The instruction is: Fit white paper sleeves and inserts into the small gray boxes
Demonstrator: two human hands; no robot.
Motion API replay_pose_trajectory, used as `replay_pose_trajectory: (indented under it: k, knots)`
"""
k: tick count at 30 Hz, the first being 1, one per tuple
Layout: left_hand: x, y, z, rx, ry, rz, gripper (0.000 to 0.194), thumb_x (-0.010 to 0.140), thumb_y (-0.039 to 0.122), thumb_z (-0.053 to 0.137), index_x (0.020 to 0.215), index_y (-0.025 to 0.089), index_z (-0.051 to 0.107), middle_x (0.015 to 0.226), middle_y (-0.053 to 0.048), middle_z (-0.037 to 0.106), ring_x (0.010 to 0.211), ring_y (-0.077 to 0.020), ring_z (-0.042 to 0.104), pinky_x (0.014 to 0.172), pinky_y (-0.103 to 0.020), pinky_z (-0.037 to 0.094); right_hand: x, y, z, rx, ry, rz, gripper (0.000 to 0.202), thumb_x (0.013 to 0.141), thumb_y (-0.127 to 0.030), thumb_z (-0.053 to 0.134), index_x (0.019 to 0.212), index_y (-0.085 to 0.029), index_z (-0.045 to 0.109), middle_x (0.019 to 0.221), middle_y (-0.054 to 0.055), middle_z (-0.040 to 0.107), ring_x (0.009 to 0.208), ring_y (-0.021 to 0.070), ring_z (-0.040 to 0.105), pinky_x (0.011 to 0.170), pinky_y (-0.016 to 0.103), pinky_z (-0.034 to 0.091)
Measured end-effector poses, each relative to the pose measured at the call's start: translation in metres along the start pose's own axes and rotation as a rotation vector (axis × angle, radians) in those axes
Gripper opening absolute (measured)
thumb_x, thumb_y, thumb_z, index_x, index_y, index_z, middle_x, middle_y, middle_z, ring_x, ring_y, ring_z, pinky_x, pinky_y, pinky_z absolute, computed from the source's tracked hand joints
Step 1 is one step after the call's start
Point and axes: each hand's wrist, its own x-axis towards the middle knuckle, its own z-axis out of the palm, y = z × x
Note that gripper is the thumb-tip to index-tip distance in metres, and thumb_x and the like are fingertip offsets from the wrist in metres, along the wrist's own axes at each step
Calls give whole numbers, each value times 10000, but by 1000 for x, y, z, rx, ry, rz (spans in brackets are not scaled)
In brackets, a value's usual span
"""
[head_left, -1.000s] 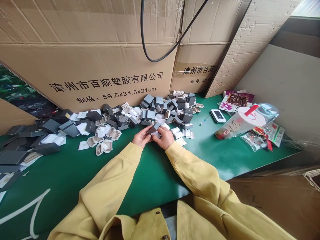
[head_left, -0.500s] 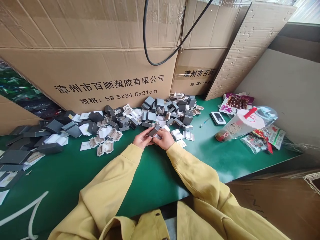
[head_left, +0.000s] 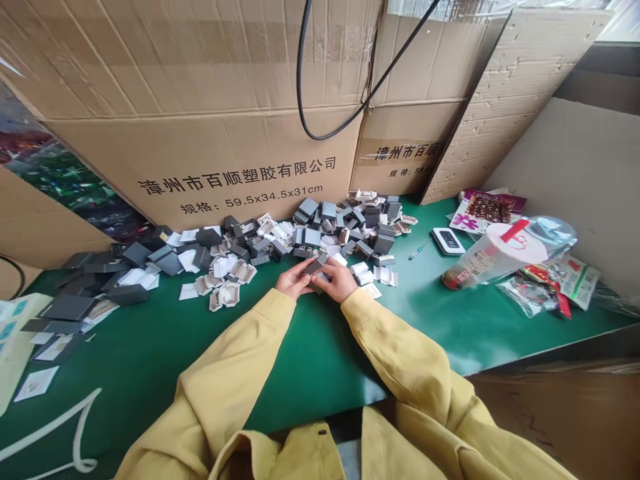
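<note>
Between my two hands is a small dark grey box (head_left: pixel 317 264), held over the green table (head_left: pixel 300 373) just in front of a heap. My left hand (head_left: pixel 292 280) has its fingers closed on the box's left side. From the right, my right hand (head_left: pixel 340 280) grips the same box, its thumb towards the near side. The fingertips partly cover the box, so I cannot tell whether its lid is raised. Close behind lie several more grey boxes (head_left: pixel 306 237). Pale moulded inserts (head_left: pixel 225 295) and a white paper slip (head_left: pixel 189 291) lie to the left of my hands.
Larger dark boxes (head_left: pixel 70 308) are piled at the left. On the right are a lidded drink cup (head_left: pixel 477 257), a white device with a screen (head_left: pixel 447 241) and snack packets (head_left: pixel 483 208). Cardboard cartons (head_left: pixel 225 153) stand behind, with a black cable (head_left: pixel 300 80) hanging in front.
The view has shifted a little to the left, so everything sits further right. Both hands keep hold of the grey box, with only slight finger movement.
</note>
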Motion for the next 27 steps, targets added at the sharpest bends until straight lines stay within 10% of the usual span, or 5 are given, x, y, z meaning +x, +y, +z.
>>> replay_pose_trajectory:
  k: [11,27]
  knots:
    - [-6,2,-9,-79,-80,-21,701,641,432,736,1275,240,508,1214,-140,565,1039,-302,571,802,-444,530,-5,-2,-1,-262,60,-270,278,897,-376,399,916,-202,614,882,102,623,832,220,564,737,359,481]
    - [1,-1,-5,-158,-78,-14,611,707,422,679,1263,247,498,1267,-118,529,1072,-300,540,756,-459,545,3,-3,-1,-163,-43,-204,312,913,-406,360,899,-181,576,949,91,594,892,196,537,777,327,472]
